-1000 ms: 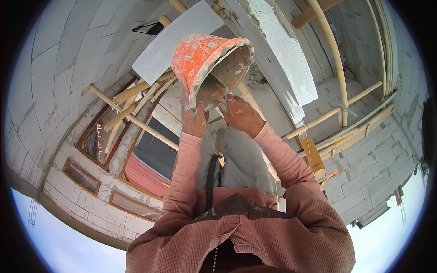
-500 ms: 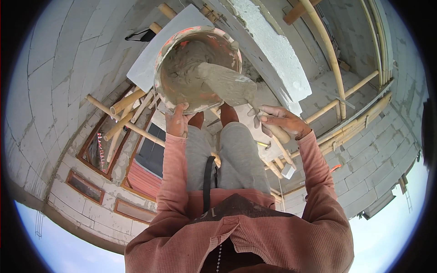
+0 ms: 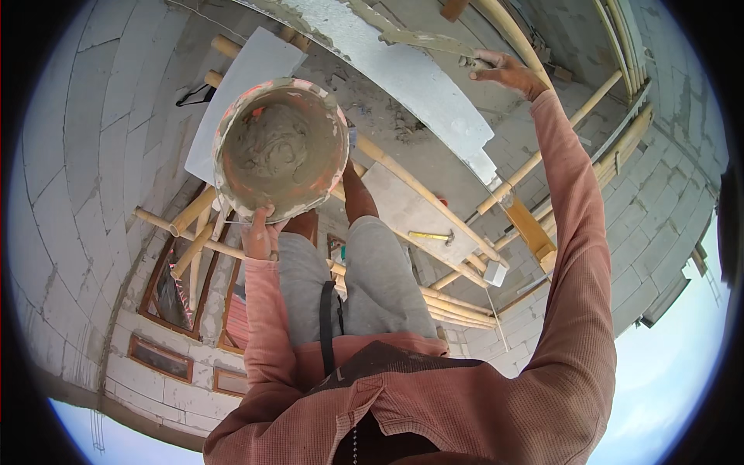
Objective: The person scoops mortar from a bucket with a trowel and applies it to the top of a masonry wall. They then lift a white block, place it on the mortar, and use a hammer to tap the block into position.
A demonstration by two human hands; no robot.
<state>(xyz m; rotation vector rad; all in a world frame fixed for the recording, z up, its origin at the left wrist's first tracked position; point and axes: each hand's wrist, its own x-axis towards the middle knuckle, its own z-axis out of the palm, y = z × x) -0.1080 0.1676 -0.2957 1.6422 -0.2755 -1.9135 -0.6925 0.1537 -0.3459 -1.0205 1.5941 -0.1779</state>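
Note:
My left hand [image 3: 262, 232] grips the near rim of a mortar-smeared bucket [image 3: 225, 167]. Grey wet mortar [image 3: 271, 143] lies inside it, with orange patches of the bucket wall showing through. Out to the upper right, my right hand [image 3: 508, 74] is closed around the handle of a trowel [image 3: 434, 40], the handle mostly hidden by my fingers. Mortar coats the trowel's blade, which is seen nearly edge-on at the top of a pale block wall [image 3: 422, 81]. Whether the blade touches the wall, I cannot tell. Mortar [image 3: 372, 19] lies along the wall's far edge beside the blade tip.
Bamboo poles [image 3: 403, 178] run around and below me as scaffolding. A hammer [image 3: 432, 236] with a yellow handle rests on a board [image 3: 387, 198] under me. Beyond the bucket is a pale grey slab [image 3: 256, 66]. Block walls [image 3: 70, 194] rise at left and right.
My right hand has carried the trowel from the bucket up and right to the wall top. The bucket, still in my left hand, now appears further left and lower as the view has shifted.

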